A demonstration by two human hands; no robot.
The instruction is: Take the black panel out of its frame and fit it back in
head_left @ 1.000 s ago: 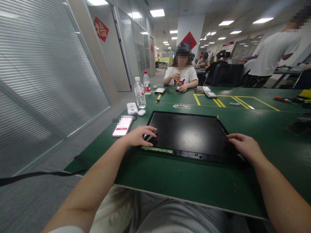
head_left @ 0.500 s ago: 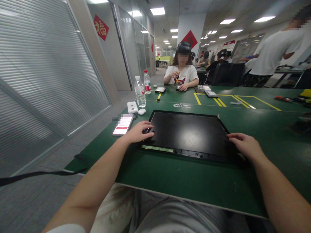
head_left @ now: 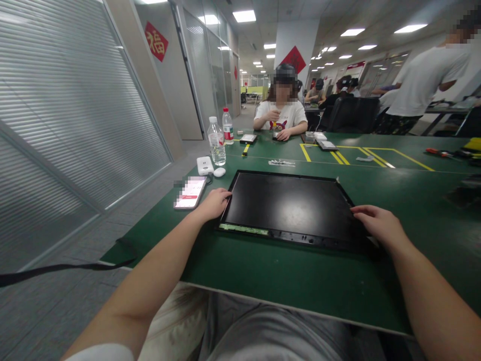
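The panel [head_left: 285,200] is black, its strip [head_left: 243,229] pale green; the tabletop [head_left: 248,271] is dark green with yellow stripes [head_left: 305,153]; one bottle cap [head_left: 226,110] shows red.

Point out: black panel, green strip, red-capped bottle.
Black panel [head_left: 290,205]: head view, middle of its dark face.
Green strip [head_left: 244,230]: head view, middle of its length.
Red-capped bottle [head_left: 228,130]: head view, on its label.

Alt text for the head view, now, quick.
Left hand and right hand are at opposite side edges of a black screen panel on a green table. A lit phone lies near the left hand; a person sits across.
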